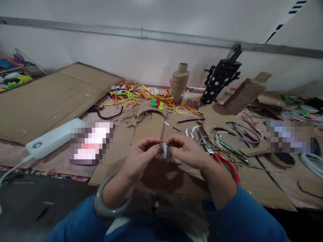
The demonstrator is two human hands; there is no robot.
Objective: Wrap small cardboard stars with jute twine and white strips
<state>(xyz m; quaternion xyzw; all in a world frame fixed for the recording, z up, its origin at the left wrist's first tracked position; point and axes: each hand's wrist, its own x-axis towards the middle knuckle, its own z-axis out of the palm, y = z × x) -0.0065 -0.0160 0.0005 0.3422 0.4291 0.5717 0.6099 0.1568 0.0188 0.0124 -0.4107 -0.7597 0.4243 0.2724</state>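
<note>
Near the middle of the view, my left hand (141,156) and my right hand (189,151) meet fingertip to fingertip above the cardboard. A narrow white strip (165,150) stands upright between them, and both hands pinch at it. Whether something thin is also in the fingers, I cannot make out. Just beyond lie a twine-wrapped crescent (148,109) with green and yellow flowers at its end and a small twine star (132,122). Right of my right hand are red-handled scissors (227,164), partly under my forearm, a teal crochet hook (233,150) and a second twine-wrapped crescent (214,127).
Two twine spools (179,82) (246,94) and a black flowered holder (218,80) stand at the back. Colourful pipe cleaners (136,94) are heaped beside a cardboard sheet (50,97). A white cabled device (54,137) and a blurred phone (92,143) lie left.
</note>
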